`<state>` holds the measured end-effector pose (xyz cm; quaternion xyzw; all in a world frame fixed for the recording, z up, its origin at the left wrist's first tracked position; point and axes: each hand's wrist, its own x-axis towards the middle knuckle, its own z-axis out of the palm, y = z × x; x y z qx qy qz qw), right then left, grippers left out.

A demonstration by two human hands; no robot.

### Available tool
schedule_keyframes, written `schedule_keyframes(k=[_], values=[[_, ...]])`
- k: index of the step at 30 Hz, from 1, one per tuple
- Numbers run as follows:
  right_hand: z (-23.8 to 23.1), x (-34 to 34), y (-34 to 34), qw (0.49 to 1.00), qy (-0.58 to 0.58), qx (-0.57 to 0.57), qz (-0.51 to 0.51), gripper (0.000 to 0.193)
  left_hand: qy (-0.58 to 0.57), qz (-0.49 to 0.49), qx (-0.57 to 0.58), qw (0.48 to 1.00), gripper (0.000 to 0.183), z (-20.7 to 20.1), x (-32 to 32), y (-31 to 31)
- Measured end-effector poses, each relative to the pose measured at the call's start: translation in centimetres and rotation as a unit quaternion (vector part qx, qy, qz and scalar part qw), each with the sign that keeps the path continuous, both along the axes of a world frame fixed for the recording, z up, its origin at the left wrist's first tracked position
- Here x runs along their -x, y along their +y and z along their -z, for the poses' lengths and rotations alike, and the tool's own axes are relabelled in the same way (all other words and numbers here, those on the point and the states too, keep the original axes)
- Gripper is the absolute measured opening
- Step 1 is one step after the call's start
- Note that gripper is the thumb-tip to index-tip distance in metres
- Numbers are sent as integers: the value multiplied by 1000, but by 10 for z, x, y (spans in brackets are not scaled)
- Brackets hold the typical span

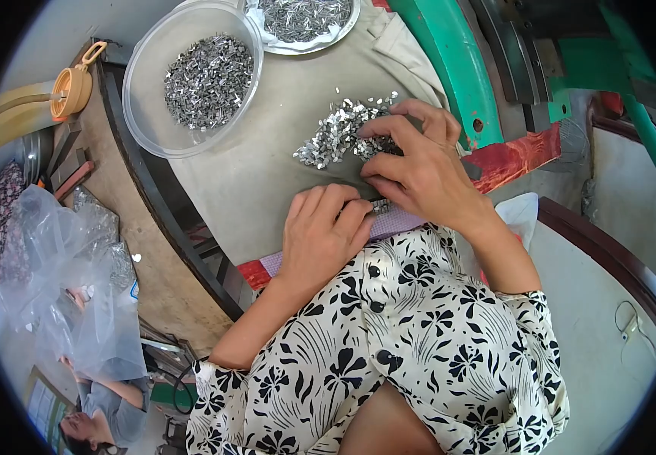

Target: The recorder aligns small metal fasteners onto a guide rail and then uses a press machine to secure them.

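On the cloth-covered table, small silvery metal pieces lie in a loose pile. My right hand arches over the pile's right side, fingers bent and apart, the tips among the pieces. Any single piece under those fingertips is too small to make out. Nearer to me, my left hand is closed at the table's front edge, fingers curled round the end of a narrow dark strip that carries a row of small metal pieces. Most of the strip is hidden by my hands.
A clear plastic tub of metal bits and a round tray of similar bits stand at the back. Green machine framing borders the right. At left are a wooden bench, plastic bags and another person.
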<state>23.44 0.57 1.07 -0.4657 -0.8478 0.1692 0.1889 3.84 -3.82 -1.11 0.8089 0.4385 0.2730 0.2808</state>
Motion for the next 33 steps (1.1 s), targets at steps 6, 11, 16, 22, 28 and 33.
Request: schedule_keyframes(k=[6, 11, 16, 22, 28, 33], values=[[-3, -2, 7, 999, -14, 16, -46, 10, 21, 8, -2, 1000, 22, 0, -8, 2], [4, -3, 3, 999, -19, -11, -26, 12, 46, 19, -25, 998, 21, 0, -6, 2], [-1, -13, -10, 1000, 5, -7, 1, 15, 36, 16, 3, 999, 28, -4, -2, 0], [-1, -16, -44, 999, -2, -23, 23, 16, 23, 10, 25, 999, 32, -1, 6, -2], [9, -9, -57, 997, -13, -49, 54, 16, 15, 6, 35, 999, 28, -4, 8, -2], [1, -20, -60, 996, 1, -48, 80, 22, 11, 8, -22, 1000, 24, -4, 9, -2]])
